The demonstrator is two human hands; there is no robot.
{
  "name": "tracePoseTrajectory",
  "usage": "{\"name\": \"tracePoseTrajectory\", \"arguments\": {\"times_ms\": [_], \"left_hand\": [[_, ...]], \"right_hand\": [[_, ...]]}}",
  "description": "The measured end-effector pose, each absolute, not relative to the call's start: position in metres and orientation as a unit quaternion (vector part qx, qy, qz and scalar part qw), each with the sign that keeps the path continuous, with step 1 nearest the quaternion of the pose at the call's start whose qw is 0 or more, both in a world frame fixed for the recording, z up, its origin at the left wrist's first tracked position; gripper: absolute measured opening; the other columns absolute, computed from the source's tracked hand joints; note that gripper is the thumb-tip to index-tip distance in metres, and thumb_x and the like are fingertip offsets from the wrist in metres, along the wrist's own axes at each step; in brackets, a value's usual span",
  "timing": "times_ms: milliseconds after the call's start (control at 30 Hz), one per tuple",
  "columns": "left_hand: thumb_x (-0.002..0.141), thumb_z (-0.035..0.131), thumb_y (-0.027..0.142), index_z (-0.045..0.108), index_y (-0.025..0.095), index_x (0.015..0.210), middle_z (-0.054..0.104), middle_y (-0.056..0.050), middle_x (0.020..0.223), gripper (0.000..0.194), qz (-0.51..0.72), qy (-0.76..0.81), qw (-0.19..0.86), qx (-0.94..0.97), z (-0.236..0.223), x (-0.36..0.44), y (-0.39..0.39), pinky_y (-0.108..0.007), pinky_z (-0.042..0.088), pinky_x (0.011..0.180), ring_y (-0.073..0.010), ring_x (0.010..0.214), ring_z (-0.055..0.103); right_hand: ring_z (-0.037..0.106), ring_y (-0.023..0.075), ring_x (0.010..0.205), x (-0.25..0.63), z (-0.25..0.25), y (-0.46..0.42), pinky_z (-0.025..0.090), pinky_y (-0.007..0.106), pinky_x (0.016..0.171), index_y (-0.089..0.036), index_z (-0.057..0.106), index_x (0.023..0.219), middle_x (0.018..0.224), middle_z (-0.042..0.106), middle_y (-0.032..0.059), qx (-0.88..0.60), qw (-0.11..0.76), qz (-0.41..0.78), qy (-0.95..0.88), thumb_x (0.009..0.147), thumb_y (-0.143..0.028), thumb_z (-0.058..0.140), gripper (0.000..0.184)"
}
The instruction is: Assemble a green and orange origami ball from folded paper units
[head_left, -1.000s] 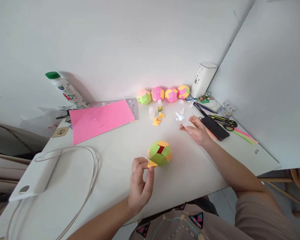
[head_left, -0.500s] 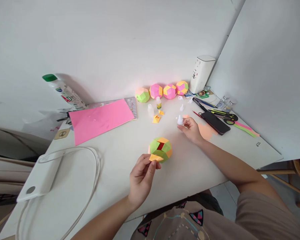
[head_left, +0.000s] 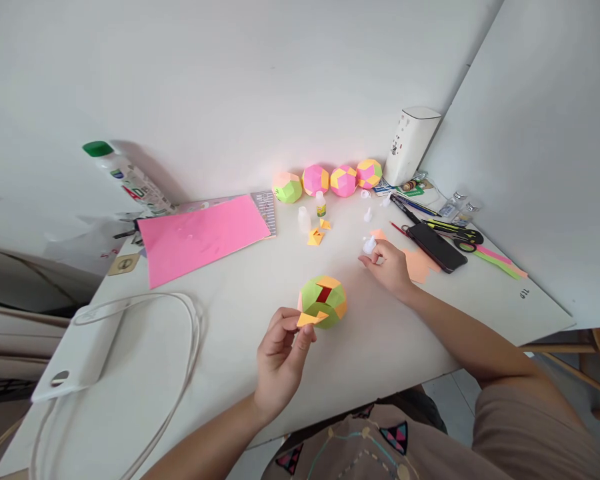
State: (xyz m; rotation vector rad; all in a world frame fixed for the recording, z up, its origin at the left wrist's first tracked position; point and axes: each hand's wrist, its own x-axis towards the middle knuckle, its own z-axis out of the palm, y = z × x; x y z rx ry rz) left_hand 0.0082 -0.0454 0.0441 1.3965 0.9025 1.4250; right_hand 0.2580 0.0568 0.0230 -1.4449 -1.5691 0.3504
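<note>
Left hand pinching a folded slip, right hand at a nozzle

In the head view, we see the left hand [head_left: 283, 357] nearly shut, pinching an orange folded piece [head_left: 310, 320] between thumb and forefinger. Just beyond that hand, the green-and-orange paper ball [head_left: 331, 309] sits on the bench [head_left: 230, 347], a dark red patch on its upper side; we cannot tell whether the fingers touch it. The right hand [head_left: 391, 267] is partly open, thumb and fingers a little apart, with a white nozzle [head_left: 369, 245] right at their tips; whether they touch it, we cannot tell.

We judge the piece to be very light, crisp along its folds and easily creased, so a gentle pinch at one corner suits it. The ball looks light and crushable; we would cup its sides and avoid pressing the patch.
</note>
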Motion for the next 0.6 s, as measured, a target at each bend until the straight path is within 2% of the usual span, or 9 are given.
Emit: {"name": "tracePoseTrajectory", "arguments": {"times_ms": [100,333,433,500,533,600], "left_hand": [[0.092,0.055,0.019,0.063,0.024,0.086,0.055,0.002,0.068,0.011,0.562,0.374,0.443,0.59,0.042,0.006,-0.046,-0.025,0.046,0.058,-0.0112,0.063,0.054],[0.093,0.051,0.012,0.063,0.024,0.093,0.059,0.002,0.066,0.017,0.551,0.346,0.401,0.645,0.041,0.004,-0.047,-0.025,0.047,0.058,-0.0125,0.063,0.056],[0.091,0.051,0.008,0.063,0.022,0.095,0.059,0.001,0.065,0.02,0.546,0.334,0.376,0.67,0.045,0.004,-0.046,-0.024,0.047,0.057,-0.0123,0.063,0.056],[0.089,0.051,0.005,0.064,0.021,0.095,0.06,0.0,0.065,0.022,0.541,0.313,0.355,0.695,0.048,0.003,-0.046,-0.023,0.047,0.055,-0.0122,0.062,0.056],[0.088,0.051,0.004,0.064,0.021,0.094,0.06,0.0,0.066,0.022,0.537,0.302,0.347,0.707,0.049,0.004,-0.046,-0.023,0.047,0.054,-0.0122,0.062,0.056],[0.087,0.051,0.003,0.064,0.021,0.095,0.061,-0.001,0.068,0.023,0.523,0.292,0.345,0.723,0.052,0.004,-0.046,-0.022,0.047,0.052,-0.012,0.061,0.057]], "right_hand": [[0.054,0.0189,0.069,0.257,0.023,0.055,0.04,0.03,0.062,-0.024,0.033,0.059,0.068,0.054,0.0016,-0.584,0.447,0.123,-0.666,0.076,-0.035,0.066,0.038],[0.043,0.0151,0.054,0.259,0.04,0.043,0.029,0.029,0.053,-0.023,0.034,0.058,0.061,0.048,-0.0001,-0.594,0.389,0.097,-0.697,0.077,-0.039,0.067,0.041],[0.036,0.0135,0.048,0.256,0.062,0.023,0.023,0.029,0.05,-0.023,0.036,0.057,0.053,0.044,-0.0019,-0.617,0.367,0.032,-0.695,0.08,-0.035,0.066,0.04],[0.04,0.0138,0.049,0.247,0.077,0.007,0.029,0.029,0.051,-0.023,0.038,0.057,0.052,0.046,-0.0015,-0.572,0.407,0.024,-0.712,0.083,-0.034,0.064,0.039],[0.045,0.0142,0.051,0.241,0.083,-0.001,0.034,0.03,0.052,-0.024,0.04,0.058,0.056,0.053,0.0002,-0.518,0.429,0.064,-0.737,0.084,-0.032,0.063,0.036],[0.056,0.0165,0.063,0.228,0.09,-0.013,0.044,0.03,0.054,-0.024,0.055,0.074,0.076,0.066,0.0057,-0.4,0.431,0.19,-0.786,0.085,-0.032,0.064,0.017]]}}
